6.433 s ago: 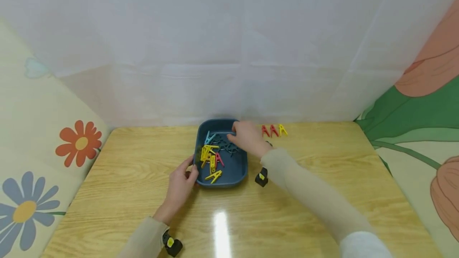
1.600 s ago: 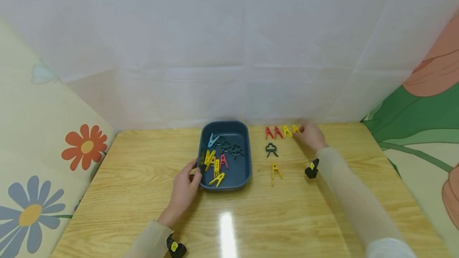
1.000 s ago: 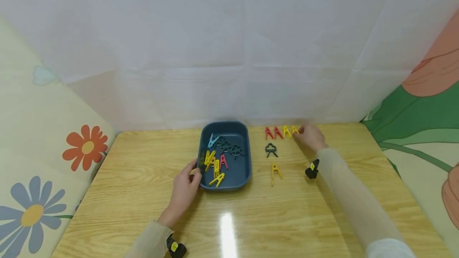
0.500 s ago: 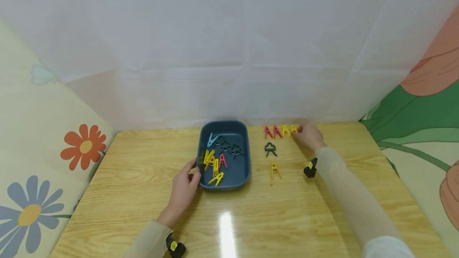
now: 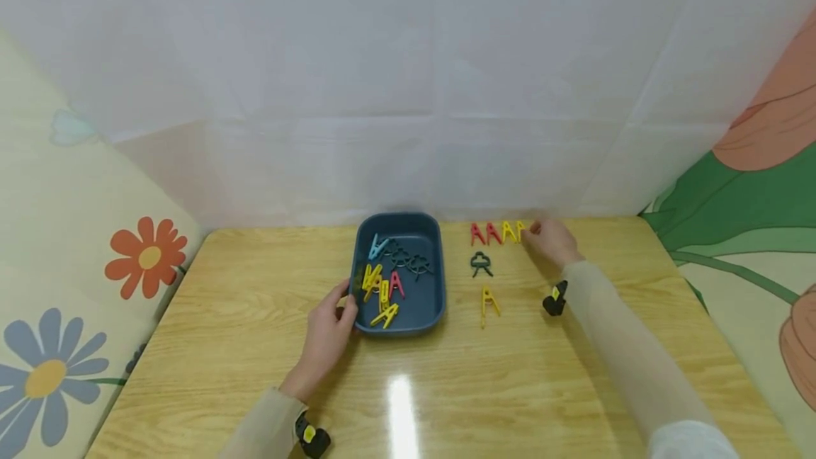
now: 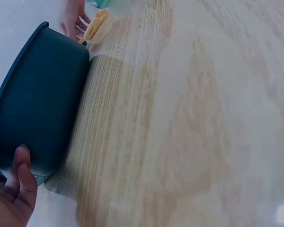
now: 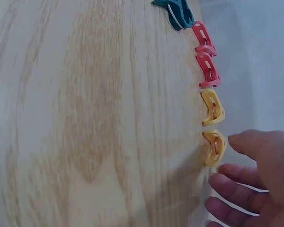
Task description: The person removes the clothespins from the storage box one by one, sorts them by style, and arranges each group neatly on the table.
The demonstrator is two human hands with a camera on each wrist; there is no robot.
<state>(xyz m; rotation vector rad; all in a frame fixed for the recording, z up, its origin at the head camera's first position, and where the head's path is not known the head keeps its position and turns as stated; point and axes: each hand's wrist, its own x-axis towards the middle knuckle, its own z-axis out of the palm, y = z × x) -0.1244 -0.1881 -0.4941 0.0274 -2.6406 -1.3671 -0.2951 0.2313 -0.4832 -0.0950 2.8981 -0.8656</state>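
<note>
Just beside unclenched right hand [image 5: 553, 241]: row-end yellow clip [image 7: 216, 150]; left hand [image 5: 326, 335] grips tray [image 5: 421, 309].

On 1 tbl. [image 5: 255, 268], 3 yel. clips [image 5: 487, 293] (2 in back row, 1 nearer), 2 red clips [image 5: 474, 228], 1 dk. grn. clip [image 5: 481, 259]; totals 6. In 1 tray [image 5: 421, 310], 1 lt. blue clip [image 5: 375, 248], 1 red clip [image 5: 394, 278], approx. 3 dk. grn. clips [image 5: 418, 263], at least 4 yel. clips [image 5: 384, 294]; overlaps, so exact no. unclear. Also 1 L hand [image 5: 327, 331], 1 R hand [image 5: 553, 241], 2 wrist cams [image 5: 312, 438], 1 per arm.
</note>
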